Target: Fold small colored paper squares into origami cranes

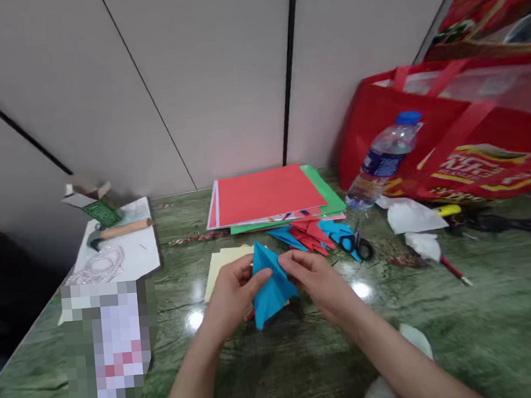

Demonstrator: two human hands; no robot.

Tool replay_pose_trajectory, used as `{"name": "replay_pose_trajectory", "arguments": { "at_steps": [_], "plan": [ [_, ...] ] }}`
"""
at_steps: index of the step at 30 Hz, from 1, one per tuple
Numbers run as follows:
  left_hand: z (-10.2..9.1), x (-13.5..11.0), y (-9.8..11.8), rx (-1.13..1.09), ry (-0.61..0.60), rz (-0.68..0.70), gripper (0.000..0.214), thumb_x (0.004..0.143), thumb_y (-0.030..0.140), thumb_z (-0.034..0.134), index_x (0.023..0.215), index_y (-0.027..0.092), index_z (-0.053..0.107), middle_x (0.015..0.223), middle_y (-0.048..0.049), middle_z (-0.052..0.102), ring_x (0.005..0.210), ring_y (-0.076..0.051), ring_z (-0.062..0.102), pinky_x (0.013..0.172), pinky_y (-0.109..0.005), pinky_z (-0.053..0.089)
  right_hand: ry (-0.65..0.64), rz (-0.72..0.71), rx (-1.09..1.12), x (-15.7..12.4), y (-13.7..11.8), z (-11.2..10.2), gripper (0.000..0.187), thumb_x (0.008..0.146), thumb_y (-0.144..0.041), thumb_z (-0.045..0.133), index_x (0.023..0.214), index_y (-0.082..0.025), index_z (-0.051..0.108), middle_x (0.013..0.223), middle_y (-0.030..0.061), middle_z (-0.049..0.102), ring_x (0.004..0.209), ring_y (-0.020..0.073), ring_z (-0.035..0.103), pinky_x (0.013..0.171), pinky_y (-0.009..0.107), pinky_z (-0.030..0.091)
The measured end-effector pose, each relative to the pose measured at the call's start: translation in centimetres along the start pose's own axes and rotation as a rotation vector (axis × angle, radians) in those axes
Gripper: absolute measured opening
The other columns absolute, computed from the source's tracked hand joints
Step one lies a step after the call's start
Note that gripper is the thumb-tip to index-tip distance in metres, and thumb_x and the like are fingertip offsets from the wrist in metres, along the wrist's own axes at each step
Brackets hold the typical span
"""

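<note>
A piece of folded blue paper [272,287] is held up above the table between my two hands. My left hand [236,290] pinches its left edge between thumb and fingers. On the other side, my right hand [311,275] grips the paper's upper right edge with the fingertips. Pale yellow sheets [216,267] lie just behind my left hand. Behind my right hand are folded red paper pieces [312,235] and folded blue paper pieces [289,237], with black-handled scissors [357,245] beside them.
A stack of coloured paper [267,192] lies near the wall. To the right stand a water bottle [384,162] and a red bag [453,129]; a red pen [455,270] lies in front. On the left, a hammer [121,230] and small green box [95,203] rest on a white board [136,252].
</note>
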State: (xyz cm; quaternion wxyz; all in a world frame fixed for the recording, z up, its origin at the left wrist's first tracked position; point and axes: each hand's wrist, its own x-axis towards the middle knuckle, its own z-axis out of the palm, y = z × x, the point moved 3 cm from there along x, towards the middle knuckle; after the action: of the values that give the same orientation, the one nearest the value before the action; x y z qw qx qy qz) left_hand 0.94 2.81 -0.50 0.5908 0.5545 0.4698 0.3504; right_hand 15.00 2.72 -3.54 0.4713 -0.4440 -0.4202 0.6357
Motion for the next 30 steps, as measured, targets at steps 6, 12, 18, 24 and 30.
{"name": "replay_pose_trajectory", "arguments": {
  "at_steps": [6, 12, 18, 24, 30],
  "plan": [
    [0.0, 0.3, 0.2, 0.097, -0.01, 0.044, 0.019, 0.077, 0.031, 0.058, 0.085, 0.015, 0.066, 0.072, -0.0013, 0.061, 0.07, -0.017, 0.055, 0.063, -0.026, 0.045, -0.014, 0.059, 0.142, 0.0, -0.1, 0.3, 0.032, 0.059, -0.036, 0.076, 0.077, -0.016, 0.058, 0.063, -0.0044, 0.056, 0.055, 0.0079, 0.047, 0.052, 0.021, 0.035],
    [-0.6, 0.2, 0.0, 0.036, 0.149, -0.011, 0.034, 0.081, 0.042, 0.05, 0.093, 0.015, 0.066, 0.063, -0.0001, 0.057, 0.059, -0.013, 0.051, 0.053, -0.023, 0.042, -0.066, 0.055, 0.171, 0.1, 0.0, 0.5, 0.031, 0.056, -0.027, 0.079, 0.076, -0.017, 0.058, 0.072, -0.0013, 0.063, 0.066, 0.0108, 0.057, 0.062, 0.022, 0.042],
    [-1.2, 0.2, -0.1, 0.032, 0.281, 0.002, 0.032, 0.069, 0.033, 0.066, 0.095, 0.016, 0.066, 0.068, -0.0003, 0.061, 0.056, -0.011, 0.051, 0.049, -0.02, 0.041, -0.038, -0.002, 0.035, 0.2, 0.3, 0.3, 0.026, 0.056, -0.022, 0.075, 0.072, -0.017, 0.054, 0.067, -0.0037, 0.057, 0.061, 0.01, 0.054, 0.059, 0.022, 0.042],
    [-1.2, 0.1, -0.1, 0.093, 0.34, 0.09, 0.024, 0.061, 0.026, 0.073, 0.08, 0.014, 0.067, 0.066, -0.0003, 0.063, 0.059, -0.011, 0.054, 0.054, -0.021, 0.043, 0.049, -0.157, -0.274, 0.2, -0.3, 0.3, 0.015, 0.062, -0.019, 0.064, 0.07, -0.018, 0.051, 0.066, -0.0016, 0.055, 0.06, 0.0123, 0.052, 0.055, 0.024, 0.041],
    [-0.1, 0.1, 0.2, 0.074, 0.312, 0.051, 0.02, 0.06, 0.022, 0.071, 0.076, 0.014, 0.062, 0.056, 0.0035, 0.057, 0.047, -0.009, 0.049, 0.043, -0.019, 0.039, 0.09, -0.2, -0.394, -0.1, -0.4, 0.4, 0.008, 0.066, -0.019, 0.058, 0.072, -0.017, 0.053, 0.066, 0.0, 0.055, 0.06, 0.0143, 0.053, 0.049, 0.024, 0.041]
  ]
}}
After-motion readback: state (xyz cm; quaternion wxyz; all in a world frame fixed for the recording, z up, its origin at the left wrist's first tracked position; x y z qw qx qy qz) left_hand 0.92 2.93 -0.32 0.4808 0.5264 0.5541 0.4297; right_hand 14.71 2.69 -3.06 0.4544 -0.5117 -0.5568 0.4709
